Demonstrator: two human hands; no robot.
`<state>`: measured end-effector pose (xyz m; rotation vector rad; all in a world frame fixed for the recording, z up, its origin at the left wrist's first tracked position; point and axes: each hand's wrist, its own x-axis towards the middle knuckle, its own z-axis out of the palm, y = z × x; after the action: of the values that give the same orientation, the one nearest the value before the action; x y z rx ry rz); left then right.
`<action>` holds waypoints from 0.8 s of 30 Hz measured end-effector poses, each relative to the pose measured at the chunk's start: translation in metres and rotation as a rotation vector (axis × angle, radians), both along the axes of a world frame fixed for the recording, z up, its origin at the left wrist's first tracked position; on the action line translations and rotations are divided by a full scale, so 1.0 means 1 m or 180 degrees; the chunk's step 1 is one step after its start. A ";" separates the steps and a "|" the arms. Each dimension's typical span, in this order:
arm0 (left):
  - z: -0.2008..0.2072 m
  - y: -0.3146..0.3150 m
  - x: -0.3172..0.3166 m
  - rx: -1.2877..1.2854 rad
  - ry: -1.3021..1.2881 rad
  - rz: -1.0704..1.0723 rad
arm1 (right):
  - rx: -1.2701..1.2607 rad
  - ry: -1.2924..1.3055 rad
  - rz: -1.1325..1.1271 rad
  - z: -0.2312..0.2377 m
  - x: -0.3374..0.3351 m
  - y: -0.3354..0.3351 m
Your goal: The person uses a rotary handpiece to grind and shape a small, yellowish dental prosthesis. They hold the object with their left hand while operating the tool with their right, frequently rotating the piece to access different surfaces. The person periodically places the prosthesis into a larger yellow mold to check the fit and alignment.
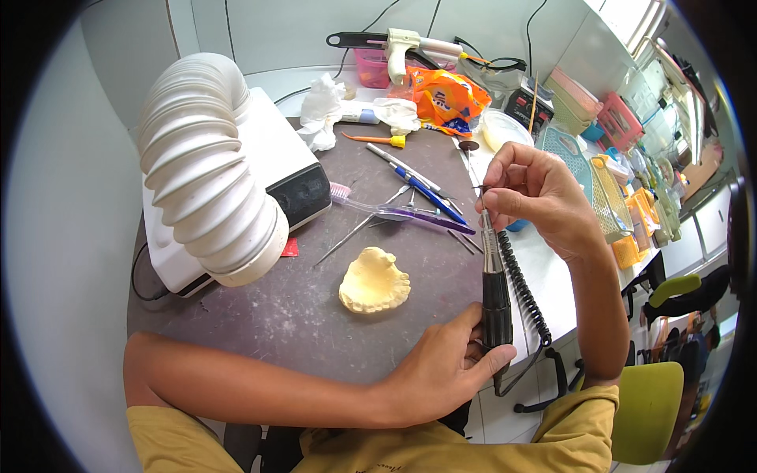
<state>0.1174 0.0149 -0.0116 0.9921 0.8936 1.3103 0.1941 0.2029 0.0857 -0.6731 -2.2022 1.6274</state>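
Observation:
My left hand [445,359] is wrapped round the black lower body of a rotary handpiece [496,296], which stands nearly upright with its metal nose up. At that nose, the fingertips of my right hand [536,193] pinch a thin metal bit [479,188], partly hidden by the fingers. A small dark disc [468,146] on a thin shank shows just beyond them; whether it joins the handpiece I cannot tell. Left of the handpiece, a pale yellow dental cast [374,281] lies on the dark bench top [260,327].
A white ribbed suction hose [197,165] arches over its white box [276,134] at left. Behind the cast lie a purple toothbrush [406,214], a blue pen [426,189] and metal tools. A coiled cord [520,284] hangs beside the handpiece. An orange packet [448,98] and baskets [611,197] stand farther back.

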 end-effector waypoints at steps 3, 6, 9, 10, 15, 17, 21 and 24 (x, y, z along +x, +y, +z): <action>0.000 0.000 0.000 0.0014 -0.0030 0.0013 | -0.0031 0.0006 -0.0047 0.000 0.000 -0.002; 0.000 0.000 0.001 0.0010 -0.0073 0.0011 | -0.0031 0.0009 -0.0068 0.000 -0.001 -0.002; -0.001 0.001 0.002 0.0011 -0.0129 0.0022 | -0.0013 0.0008 -0.0066 -0.001 0.000 -0.001; -0.001 0.001 0.002 0.0012 -0.0138 0.0020 | -0.0008 0.0008 -0.0061 -0.002 0.001 0.000; 0.000 0.001 -0.001 -0.0134 -0.0029 -0.0181 | 0.0026 -0.0052 -0.0164 -0.001 0.004 -0.002; 0.009 0.002 -0.009 -0.0446 0.0015 -0.0563 | 0.0029 -0.0039 -0.0290 0.002 0.006 -0.008; 0.006 0.000 -0.008 -0.0453 -0.0125 -0.0477 | 0.0080 -0.0389 -0.0208 -0.004 0.020 -0.017; 0.003 0.002 -0.006 -0.0473 -0.0124 -0.0479 | 0.0686 -0.0944 0.0072 -0.014 0.031 -0.033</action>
<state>0.1112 0.0170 -0.0083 0.8972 0.8568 1.1165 0.2247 0.1696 0.0719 -0.8761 -2.5544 1.3437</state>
